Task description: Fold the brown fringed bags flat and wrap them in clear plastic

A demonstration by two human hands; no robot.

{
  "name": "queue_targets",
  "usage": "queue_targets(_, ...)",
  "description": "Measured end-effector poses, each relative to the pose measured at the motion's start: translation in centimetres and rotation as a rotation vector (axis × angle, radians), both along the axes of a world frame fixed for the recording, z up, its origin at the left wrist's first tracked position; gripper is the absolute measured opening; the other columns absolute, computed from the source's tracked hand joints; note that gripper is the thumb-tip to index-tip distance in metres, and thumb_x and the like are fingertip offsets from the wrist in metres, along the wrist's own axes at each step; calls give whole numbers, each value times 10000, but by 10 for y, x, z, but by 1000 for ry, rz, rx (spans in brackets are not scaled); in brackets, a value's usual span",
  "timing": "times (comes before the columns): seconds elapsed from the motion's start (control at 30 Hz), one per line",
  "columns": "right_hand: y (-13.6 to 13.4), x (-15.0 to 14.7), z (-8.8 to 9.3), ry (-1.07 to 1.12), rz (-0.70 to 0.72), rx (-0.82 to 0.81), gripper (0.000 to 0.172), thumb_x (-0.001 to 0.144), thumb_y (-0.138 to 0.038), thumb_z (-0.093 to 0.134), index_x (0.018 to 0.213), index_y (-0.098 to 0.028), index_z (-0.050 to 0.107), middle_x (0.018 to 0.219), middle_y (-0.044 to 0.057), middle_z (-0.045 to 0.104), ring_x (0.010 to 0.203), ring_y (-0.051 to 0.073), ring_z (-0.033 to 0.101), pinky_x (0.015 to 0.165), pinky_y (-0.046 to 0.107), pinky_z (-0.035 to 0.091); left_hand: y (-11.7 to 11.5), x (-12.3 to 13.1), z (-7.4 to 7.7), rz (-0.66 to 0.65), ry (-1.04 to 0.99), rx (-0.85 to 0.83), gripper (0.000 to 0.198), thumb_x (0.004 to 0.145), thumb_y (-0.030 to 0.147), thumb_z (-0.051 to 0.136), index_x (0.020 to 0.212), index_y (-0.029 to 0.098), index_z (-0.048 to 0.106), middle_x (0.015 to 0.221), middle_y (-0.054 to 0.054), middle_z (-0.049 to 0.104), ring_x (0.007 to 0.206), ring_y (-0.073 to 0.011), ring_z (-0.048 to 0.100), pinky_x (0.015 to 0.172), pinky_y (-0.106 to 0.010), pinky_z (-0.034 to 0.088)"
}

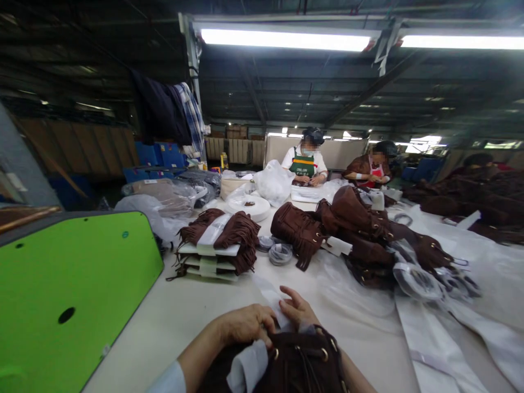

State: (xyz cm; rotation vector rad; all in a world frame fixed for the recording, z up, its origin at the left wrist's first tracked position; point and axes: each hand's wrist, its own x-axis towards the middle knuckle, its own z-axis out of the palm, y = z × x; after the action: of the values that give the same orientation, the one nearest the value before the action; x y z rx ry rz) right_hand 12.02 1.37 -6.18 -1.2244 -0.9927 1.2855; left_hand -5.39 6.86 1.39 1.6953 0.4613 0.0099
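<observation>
A dark brown drawstring bag (303, 363) with gold eyelets and a cord sits upright in front of me at the bottom of the view. My left hand (248, 325) is closed at its upper rim, fingers bent and thumb pressed in. Beside that thumb, a curled white strip (249, 367) hangs over the bag's side. My right hand (297, 308) is at the far side of the opening, fingers apart, with its fingertips at another pale strip (270, 295) that runs up from the bag. The thumb of this hand is mostly hidden.
Fringed brown pieces (221, 237) are stacked with white sheets ahead. More brown bags (352, 229) lie to the right, near clear rolls (280, 254) and plastic sheeting (356, 289). A green panel (73, 295) stands left. Co-workers (305, 164) sit across the table.
</observation>
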Motion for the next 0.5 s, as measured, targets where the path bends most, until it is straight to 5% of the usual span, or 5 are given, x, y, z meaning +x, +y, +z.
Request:
queue_targets(0.13,-16,7,2,9,23,-10,822,433,-481,811,1148,-195,524,742,15,638,666,195,630,652,338,472,-8,-8,10,12,67,-99,165,495,235,620,634,176,687,598,39,568,589,-125,478,654,-265,402)
queue_targets(0.2,-23,8,7,1,21,-2,815,405,-418,830,1131,-196,534,701,1,636,650,191,626,649,332,471,-12,-12,17,13,12,-70,178,511,235,607,653,181,701,672,24,598,672,-143,506,689,-263,408)
queue_targets(0.3,-32,3,17,-10,4,21,756,435,-359,814,1121,-203,536,673,-12,637,646,181,620,652,320,464,-16,-17,26,29,-82,4,179,509,226,621,656,189,715,845,6,601,858,-180,505,765,-256,400)
queue_targets(0.5,-41,-13,29,8,-24,25,637,513,-295,771,1101,-203,544,623,-30,641,581,162,605,574,289,460,-25,-23,34,75,-35,-88,206,509,226,623,671,135,712,727,-9,583,665,-143,488,644,-252,384)
